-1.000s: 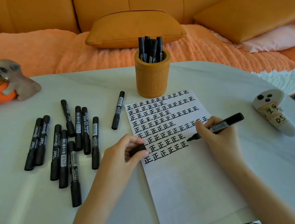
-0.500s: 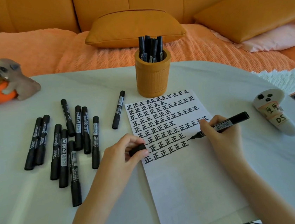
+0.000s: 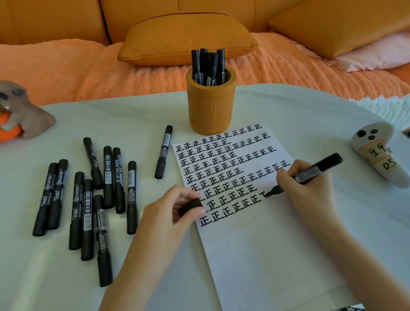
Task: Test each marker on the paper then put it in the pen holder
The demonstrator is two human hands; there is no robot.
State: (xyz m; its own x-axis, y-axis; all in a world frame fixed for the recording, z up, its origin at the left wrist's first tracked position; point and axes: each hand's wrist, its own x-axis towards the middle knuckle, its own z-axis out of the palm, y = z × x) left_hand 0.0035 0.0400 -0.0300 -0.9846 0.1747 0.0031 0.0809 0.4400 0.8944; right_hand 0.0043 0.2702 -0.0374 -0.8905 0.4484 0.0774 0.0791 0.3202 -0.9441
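One marker (image 3: pixel 322 165) pinched in right fingers (image 3: pixel 286 174), tip on paper (image 3: pixel 261 251).

The tabletop (image 3: pixel 62 299) is white. The paper (image 3: pixel 262 264) is white too, with rows of black marks on its far half. The markers (image 3: pixel 85 215) near the left edge are black with white labels. The marker (image 3: pixel 325 163) over the paper is black with a striped white patch, and the cap (image 3: pixel 190 206) is black. The pen holder (image 3: pixel 212 108) is orange-brown. The couch (image 3: pixel 55 16) is orange, with a pink pillow (image 3: pixel 386 55). The toy dog (image 3: pixel 27 111) is grey-brown.
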